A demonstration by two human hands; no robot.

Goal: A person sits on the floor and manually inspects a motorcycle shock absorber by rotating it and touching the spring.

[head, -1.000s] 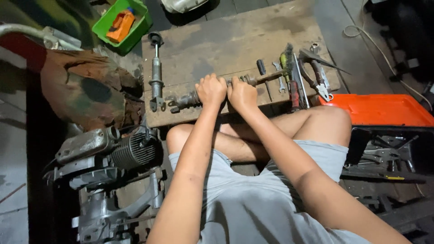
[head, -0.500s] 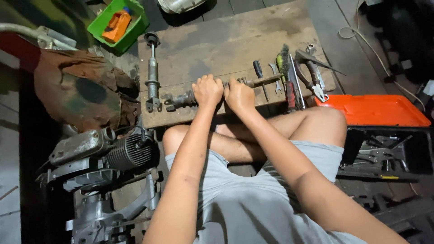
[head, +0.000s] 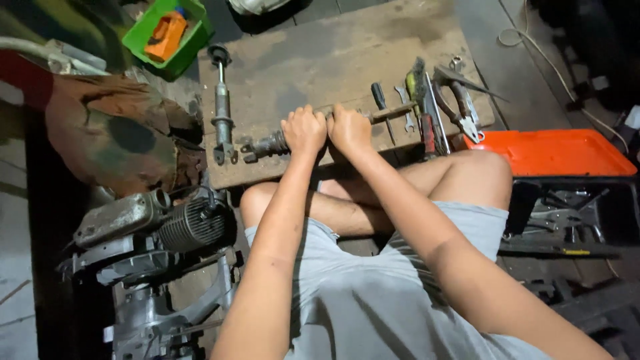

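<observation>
Little has changed. The left hand [head: 303, 130] and the right hand [head: 349, 129], both fisted side by side on the long greasy metal shaft [head: 267, 145], have slid slightly leftward along the worn wooden board [head: 320, 60] (partly the head camera drifting). The green plastic tray [head: 170, 32] now sits closer to the top edge.

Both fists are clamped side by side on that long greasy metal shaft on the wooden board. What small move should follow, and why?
Probably steady the long greasy metal shaft with the left hand while the right hand twists; both fists grip its middle, nothing else pins it to the worn wooden board.
</observation>
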